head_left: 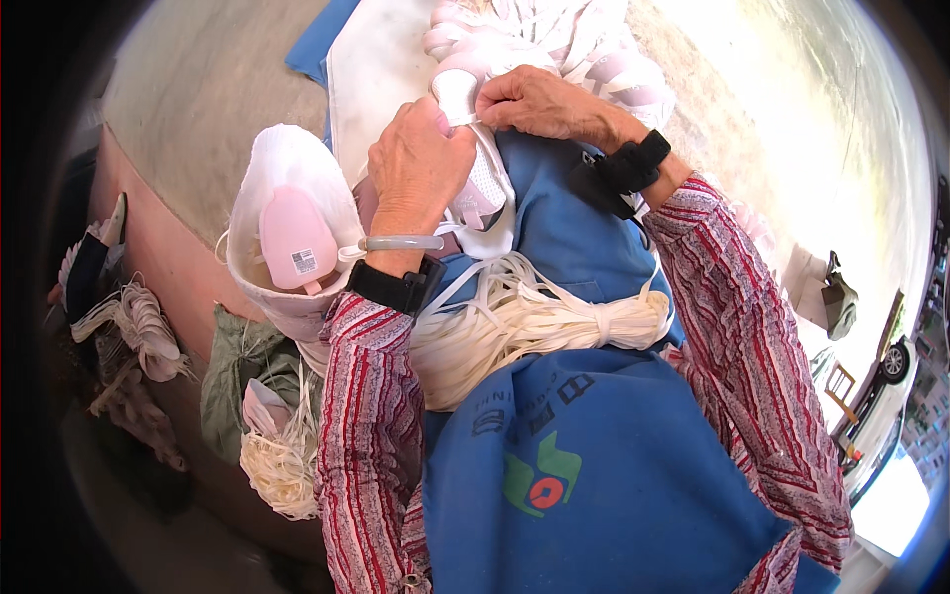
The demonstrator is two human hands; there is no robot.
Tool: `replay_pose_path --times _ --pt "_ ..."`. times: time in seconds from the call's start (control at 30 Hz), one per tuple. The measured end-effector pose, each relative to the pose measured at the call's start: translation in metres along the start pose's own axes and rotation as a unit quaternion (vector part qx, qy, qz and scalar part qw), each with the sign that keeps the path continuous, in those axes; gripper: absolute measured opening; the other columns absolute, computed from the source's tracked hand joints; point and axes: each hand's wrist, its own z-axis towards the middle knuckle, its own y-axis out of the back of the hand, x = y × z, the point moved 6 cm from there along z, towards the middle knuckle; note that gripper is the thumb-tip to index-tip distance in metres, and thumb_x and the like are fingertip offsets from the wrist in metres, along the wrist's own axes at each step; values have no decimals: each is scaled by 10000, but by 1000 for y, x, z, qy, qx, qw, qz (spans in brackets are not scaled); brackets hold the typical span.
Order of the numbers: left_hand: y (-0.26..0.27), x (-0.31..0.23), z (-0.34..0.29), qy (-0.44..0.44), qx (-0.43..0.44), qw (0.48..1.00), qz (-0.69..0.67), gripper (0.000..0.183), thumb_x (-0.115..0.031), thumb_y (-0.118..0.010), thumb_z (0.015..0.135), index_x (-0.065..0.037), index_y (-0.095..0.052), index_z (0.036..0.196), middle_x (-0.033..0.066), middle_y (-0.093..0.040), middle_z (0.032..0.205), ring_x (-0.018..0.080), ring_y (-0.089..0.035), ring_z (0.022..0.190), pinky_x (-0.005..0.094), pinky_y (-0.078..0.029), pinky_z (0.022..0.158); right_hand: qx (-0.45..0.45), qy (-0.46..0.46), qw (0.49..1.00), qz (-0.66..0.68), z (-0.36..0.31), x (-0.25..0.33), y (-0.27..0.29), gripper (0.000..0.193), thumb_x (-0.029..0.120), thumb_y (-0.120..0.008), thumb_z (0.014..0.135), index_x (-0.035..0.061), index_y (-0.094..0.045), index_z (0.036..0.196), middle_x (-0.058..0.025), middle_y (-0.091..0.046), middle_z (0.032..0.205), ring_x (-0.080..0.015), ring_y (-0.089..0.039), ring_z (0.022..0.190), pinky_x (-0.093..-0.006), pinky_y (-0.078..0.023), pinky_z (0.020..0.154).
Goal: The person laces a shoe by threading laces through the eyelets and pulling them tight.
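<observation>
A white and pink shoe upper [484, 188] lies over my lap at the upper middle, its pale tongue [456, 92] pointing away from me. My left hand [421, 163] is closed on the upper's left edge, beside the tongue. On the other side, my right hand [539, 102] pinches a short white strip, which looks like a shoelace and crosses the tongue's base; its ends are hidden by my fingers. A thick bundle of cream shoelaces [554, 322], tied near its right end, rests across my lap on the blue apron [614, 465].
More white and pink uppers [633, 79] with laces are heaped at the far end. Left of my forearm stands another white upper [290, 148] with a pink tongue [295, 238]. Loose laces [285, 470] hang below it near a green cloth [233, 366]. A car [891, 366] shows far right.
</observation>
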Motion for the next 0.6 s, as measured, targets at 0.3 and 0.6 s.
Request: replay_pose_path --times 0.3,0.6 --pt "-2 4 -1 8 16 1000 -16 288 -340 -697 755 -66 -609 773 164 -663 785 365 -637 786 440 -480 724 21 103 994 -42 10 -1 5 157 183 -551 820 52 -631 786 -91 -603 663 -236 -563 637 -370 -454 631" --pt "3 4 -4 17 6 1000 -16 284 -351 -694 766 -75 -625 763 176 -671 793 383 -638 784 445 -486 727 -108 43 961 -252 -12 19 -10 222 182 -561 855 13 -685 930 -176 -660 845 -362 -631 790 -412 -500 742"
